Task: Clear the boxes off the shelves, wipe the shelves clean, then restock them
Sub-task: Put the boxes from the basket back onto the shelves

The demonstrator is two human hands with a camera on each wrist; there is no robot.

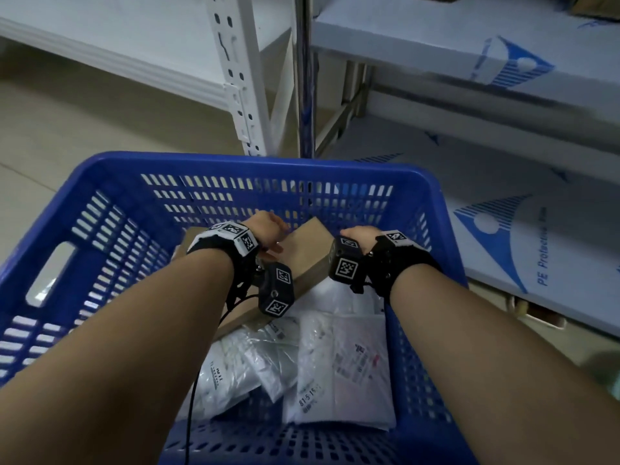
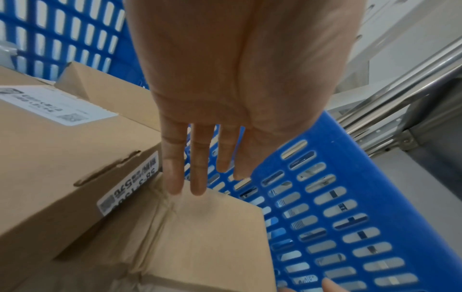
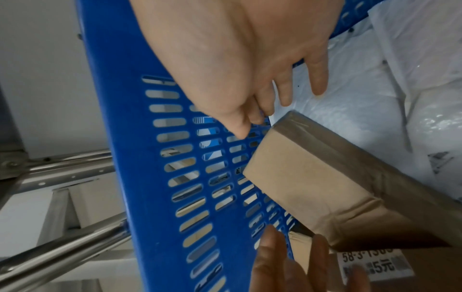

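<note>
Both your hands are down inside the blue slotted plastic basket (image 1: 110, 209), either side of the tape-wrapped brown cardboard box (image 1: 307, 253) that lies tilted against the far wall, propped on another brown cardboard box with a white printed label (image 2: 62, 158) and beside the white plastic mailer bags (image 1: 339, 360). The wrapped box's long axis runs from your near left towards the far right corner, so its raised far end sits between your hands. Your left hand (image 2: 225, 79) has its fingers (image 2: 175, 173) straight and loosely spread, tips just touching the box's top face. Your right hand (image 3: 240, 65) hangs relaxed and holds nothing, just apart from the box's far end. The left is nearer; I judge the right should come in on that far end, so the box lifts clear towards the white shelves (image 1: 469, 45).
</note>
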